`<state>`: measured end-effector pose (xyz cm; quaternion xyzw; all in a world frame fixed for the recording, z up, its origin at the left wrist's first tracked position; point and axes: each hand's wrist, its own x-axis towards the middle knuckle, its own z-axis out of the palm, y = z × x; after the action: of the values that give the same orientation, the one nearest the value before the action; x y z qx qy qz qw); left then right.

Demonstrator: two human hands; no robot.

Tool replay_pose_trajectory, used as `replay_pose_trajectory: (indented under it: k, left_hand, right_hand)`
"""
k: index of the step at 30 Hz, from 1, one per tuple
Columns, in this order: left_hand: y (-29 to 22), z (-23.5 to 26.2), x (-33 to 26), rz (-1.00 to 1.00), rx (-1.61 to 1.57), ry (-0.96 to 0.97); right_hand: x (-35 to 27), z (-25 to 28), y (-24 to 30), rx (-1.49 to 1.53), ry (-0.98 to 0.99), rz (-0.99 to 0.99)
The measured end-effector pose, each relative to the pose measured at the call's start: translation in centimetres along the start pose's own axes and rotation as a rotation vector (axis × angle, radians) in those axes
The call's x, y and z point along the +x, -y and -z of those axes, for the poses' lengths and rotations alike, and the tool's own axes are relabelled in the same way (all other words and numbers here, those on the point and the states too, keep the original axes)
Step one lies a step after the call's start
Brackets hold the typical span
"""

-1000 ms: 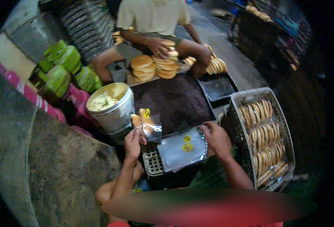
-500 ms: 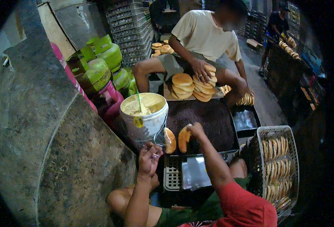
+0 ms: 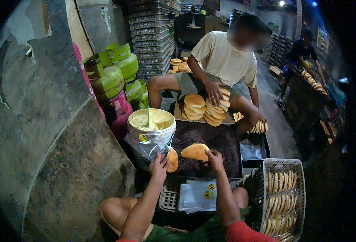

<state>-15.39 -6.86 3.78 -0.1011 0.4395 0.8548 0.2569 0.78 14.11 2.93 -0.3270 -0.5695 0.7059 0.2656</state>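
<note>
My right hand [image 3: 215, 160] pinches the end of a golden, half-moon bread bun [image 3: 194, 151] and holds it above the dark tray [image 3: 222, 139]. In my left hand [image 3: 159, 166] is a clear plastic bag [image 3: 145, 147], gripped by its edge in front of the white bucket [image 3: 133, 135]. Another bun [image 3: 172, 159] lies beside my left fingers, at the tray's near left. Pale yellow cream [image 3: 139, 121] fills part of the bucket, and a green-handled tool [image 3: 148, 117] stands in it. A stack of clear bags [image 3: 196, 197] rests nearest me, on a crate.
Across the tray, a seated person [image 3: 226, 60] rests a hand on stacked round buns [image 3: 195, 107]. A plastic crate [image 3: 303, 189] of packed buns stands at my right. Green gas cylinders [image 3: 126, 64] and a concrete wall [image 3: 57, 161] flank the left. Another person [image 3: 301, 54] works far right.
My left hand has brought a clear bag up in front of the bucket. My right hand has lifted the bun and turned it sideways. The whole view has shifted slightly.
</note>
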Motion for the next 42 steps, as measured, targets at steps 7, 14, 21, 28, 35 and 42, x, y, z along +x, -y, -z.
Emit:
replay_pose_trajectory:
  k: [7, 14, 21, 28, 35, 42]
  left_hand:
    - [8.5, -5.1, -2.0, 0.259, -0.019, 0.19]
    - [10.4, -6.0, -5.3, 0.11, 0.427, 0.336]
    - [8.5, -4.9, -4.3, 0.089, -0.192, 0.179]
    - [10.4, -4.9, -4.4, 0.154, -0.27, 0.117]
    - [12.4, -5.0, -7.3, 0.265, -0.215, 0.165]
    - [13.9, -4.4, -15.1, 0.5, 0.319, 0.892]
  right_hand:
    - [-4.5, -0.1, -1.1, 0.009, -0.266, 0.166]
    - [-7.6, -0.3, -1.4, 0.188, -0.202, 0.162]
    - [-10.1, -1.7, 0.0, 0.244, -0.025, 0.043]
    - [-11.3, -3.9, -2.5, -0.003, -0.312, 0.034]
    - [-12.9, -0.2, 2.0, -0.477, -0.149, 0.271]
    - [-15.8, 10.5, 7.1, -0.582, -0.163, 0.03]
